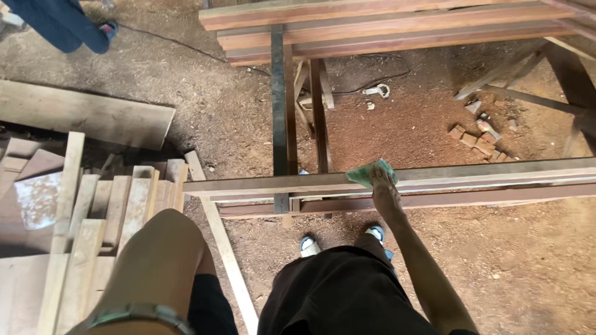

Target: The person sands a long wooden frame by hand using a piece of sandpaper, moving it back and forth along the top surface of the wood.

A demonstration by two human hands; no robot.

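Down at the long wooden plank (pixel 472 175), the right hand (pixel 380 185) presses a green piece of sandpaper (pixel 370 172) flat against its top face, fingers curled over the pad. That plank lies across a dark trestle (pixel 279 118), with more planks (pixel 385 28) stacked at the far end. Nearer, the left arm (pixel 152 267) is bent at the left, its hand out of view. Short timber offcuts (pixel 105 211) lie piled on the left; broken bricks (pixel 475 138) sit on the sawdust floor (pixel 509 260) to the right.
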